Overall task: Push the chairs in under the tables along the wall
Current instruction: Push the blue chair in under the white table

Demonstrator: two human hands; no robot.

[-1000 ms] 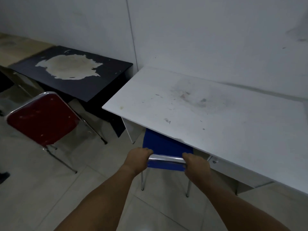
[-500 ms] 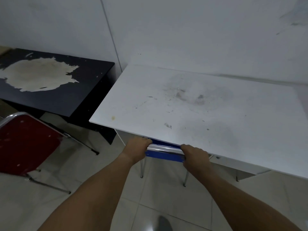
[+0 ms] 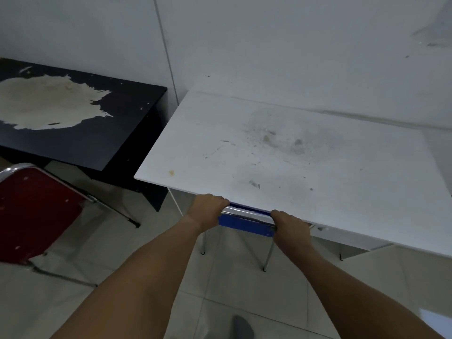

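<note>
Blue chair (image 3: 247, 222): backrest rail clamped by left hand (image 3: 206, 207) and right hand (image 3: 289, 225), nearly under white worktop (image 3: 293, 162). Next: red chair (image 3: 31, 211), lower left, needs pushing.

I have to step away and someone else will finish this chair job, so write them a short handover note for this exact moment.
Left hand and right hand: both closed on the chrome top bar of the blue chair.
Blue chair: almost fully under the white table; only its back and rear legs show at the table's front edge.
Red chair: out on the floor in front of the black table, not pushed in.
Done: blue chair is as good as tucked in.
Left: let go, then push the red chair under the black table. Any chairs out of view cannot be judged.
</note>
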